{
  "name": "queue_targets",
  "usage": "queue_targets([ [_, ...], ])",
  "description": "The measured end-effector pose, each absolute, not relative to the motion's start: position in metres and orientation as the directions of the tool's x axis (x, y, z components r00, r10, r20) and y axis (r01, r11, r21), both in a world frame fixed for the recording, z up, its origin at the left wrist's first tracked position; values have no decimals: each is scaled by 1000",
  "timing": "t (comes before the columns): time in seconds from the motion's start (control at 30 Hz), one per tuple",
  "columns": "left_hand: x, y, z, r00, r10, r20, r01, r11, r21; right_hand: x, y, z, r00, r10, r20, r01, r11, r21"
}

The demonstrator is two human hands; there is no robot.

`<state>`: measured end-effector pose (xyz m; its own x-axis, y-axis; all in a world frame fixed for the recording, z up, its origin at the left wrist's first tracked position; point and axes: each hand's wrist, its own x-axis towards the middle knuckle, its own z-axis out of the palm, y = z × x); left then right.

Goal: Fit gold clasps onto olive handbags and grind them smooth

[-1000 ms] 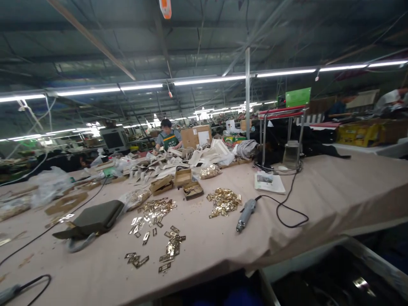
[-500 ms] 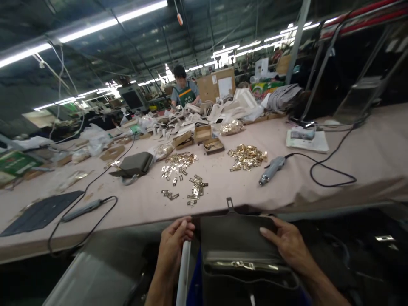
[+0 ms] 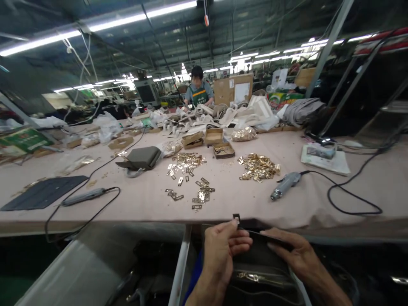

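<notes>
A dark olive bag (image 3: pixel 255 259) with a gold zipper sits upright before me at the table's front edge. My left hand (image 3: pixel 223 250) is in front of its flap, thumb and forefinger closed on the small tab (image 3: pixel 236 216) that sticks up from the flap's edge and has a rectangular opening. The other fingers of that hand are curled. My right hand (image 3: pixel 295 253) grips the right side of the flap, thumb in front and fingers along the top edge. Part of the flap is hidden behind my left hand.
Beyond the bag lie loose metal plates (image 3: pixel 204 193) and a gold heap (image 3: pixel 259 166). A corded electric screwdriver (image 3: pixel 287 185) rests at right, another (image 3: pixel 84 196) at left. Farther back are a second bag (image 3: pixel 142 157), small boxes (image 3: pixel 223 149) and a co-worker (image 3: pixel 199 93).
My left hand has moved right from the bag's left side to the tab on the flap. The flap has tilted, and my right hand still holds it. The view has shifted left.
</notes>
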<state>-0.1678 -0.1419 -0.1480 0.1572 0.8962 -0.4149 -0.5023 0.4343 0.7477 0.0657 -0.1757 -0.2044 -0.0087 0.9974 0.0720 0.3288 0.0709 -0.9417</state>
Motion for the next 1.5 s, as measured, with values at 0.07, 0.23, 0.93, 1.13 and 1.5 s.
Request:
queue_targets([
  [0.07,-167,-147,-157,162,923,-349,-497,382,779,79,-168,-178,-161,987,24,353,81,-932],
  [0.23,-173,-154,-162,189,912,-363,-598,400,694,101,-106,-121,-268,959,98,383,199,-902],
  [0.93,-167,-171,-176,36,967,-250,-382,245,891,70,32,-153,11,994,106,961,19,-276],
  [1.13,-166,-178,-172,-29,978,-206,-337,184,923,83,17,-149,-100,981,165,927,153,-342],
  [1.5,-169,-183,-176,-18,985,-169,-305,156,940,71,4,-136,-245,961,129,760,273,-589],
])
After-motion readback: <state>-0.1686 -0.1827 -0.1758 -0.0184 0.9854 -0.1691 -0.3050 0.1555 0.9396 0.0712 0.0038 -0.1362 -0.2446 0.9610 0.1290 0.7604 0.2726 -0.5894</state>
